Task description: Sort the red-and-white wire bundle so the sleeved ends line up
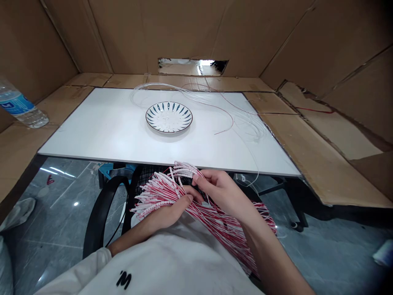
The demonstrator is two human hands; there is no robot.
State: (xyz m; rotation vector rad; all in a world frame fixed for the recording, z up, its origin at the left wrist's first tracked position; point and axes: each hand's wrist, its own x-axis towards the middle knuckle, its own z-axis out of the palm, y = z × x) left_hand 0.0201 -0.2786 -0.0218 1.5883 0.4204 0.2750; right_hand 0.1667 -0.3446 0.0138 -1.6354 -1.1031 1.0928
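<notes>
A thick bundle of red and white cords (215, 223) lies across my lap, its ends to the left covered with small white bead-like pieces. My left hand (181, 205) is closed around the bundle near those ends, thumb on top. My right hand (219, 190) pinches a smaller group of the cords, whose white tips (186, 169) fan out just short of the table edge. The right fingertips are partly hidden behind the hand.
On the white table (107, 131) stands a patterned plate (168, 117) with small white bits in it. Clear and red thread (225, 105) loops to its right. A water bottle (23, 107) leans at the left. Cardboard walls (184, 32) enclose the table; a chair armrest (102, 213) is beside me.
</notes>
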